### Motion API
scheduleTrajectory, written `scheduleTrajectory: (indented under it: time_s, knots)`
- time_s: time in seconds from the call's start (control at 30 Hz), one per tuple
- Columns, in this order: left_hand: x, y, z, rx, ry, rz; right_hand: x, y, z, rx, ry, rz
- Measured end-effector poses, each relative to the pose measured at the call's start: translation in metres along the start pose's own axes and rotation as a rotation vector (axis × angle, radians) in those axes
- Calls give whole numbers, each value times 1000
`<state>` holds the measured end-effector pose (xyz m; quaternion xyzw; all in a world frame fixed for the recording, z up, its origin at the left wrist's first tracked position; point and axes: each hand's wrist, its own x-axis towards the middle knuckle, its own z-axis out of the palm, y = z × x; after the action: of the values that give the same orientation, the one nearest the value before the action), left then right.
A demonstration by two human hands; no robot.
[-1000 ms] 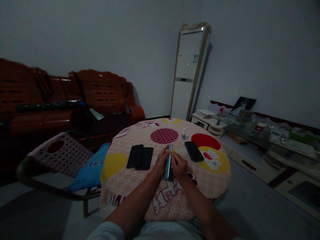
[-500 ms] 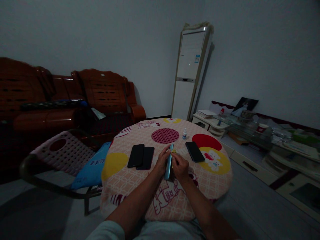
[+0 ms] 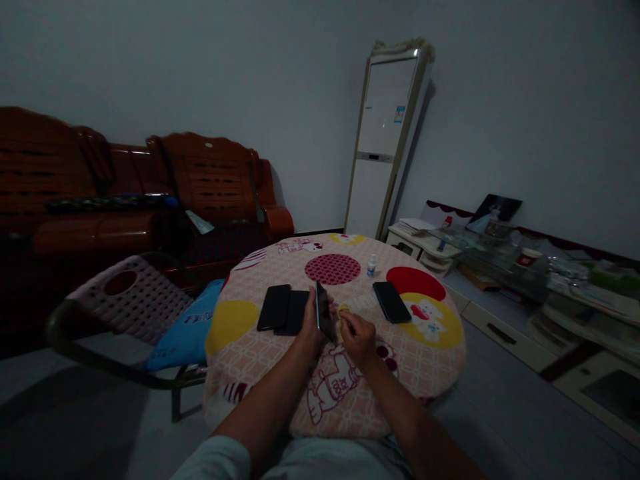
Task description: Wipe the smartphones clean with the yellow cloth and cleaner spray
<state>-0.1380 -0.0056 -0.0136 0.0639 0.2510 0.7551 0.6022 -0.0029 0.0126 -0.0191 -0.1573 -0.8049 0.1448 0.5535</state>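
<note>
Black glass faced toward your right side: it was the dark face of the phone (image 3: 326,315), which you held in your left hand (image 3: 309,325) above the near middle part of the round table. You had this phone tilted up on its side, so its thin pale edge was turned to you. The fingers of your left hand were closed around the phone. Whether its lower end touched the cloth, one could not tell.

Your right hand (image 3: 359,339) was just beside, with the fingers bent and pinching a small yellowish piece (image 3: 343,311). Its material was too small to tell. This piece was near the dark face of the phone.

To the left of your hands lay two more dark phones, the left one (image 3: 274,307) resting partly over its neighbour (image 3: 295,315). Your left hand covered part of this neighbour from view. To the right, one other dark phone (image 3: 391,302) lay flat, with its corner on the yellow circle of the patterned tablecloth (image 3: 425,360). Beyond it, a small white bottle (image 3: 371,268) stood upright. At the left of the table there was a woven chair (image 3: 143,300) with a blue cushion (image 3: 187,327).
</note>
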Motion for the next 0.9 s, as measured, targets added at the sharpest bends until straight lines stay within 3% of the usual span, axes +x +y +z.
scheduleTrajectory:
  time_s: [0.13,0.27,0.37,0.57,0.9]
  knots:
    - [-6,9,0,-72,5,1,-3,-7,2,-19,-47,-45]
    - [-4,9,0,-207,103,109,-8,-17,7,-11,-114,-119]
    - [-1,9,-1,-234,140,108,-11,-20,8,-11,-149,-130]
    - [1,11,0,-261,153,63,-12,-12,7,-22,-83,-55]
    - [7,3,0,-257,245,109,-7,-23,14,-35,-65,-156]
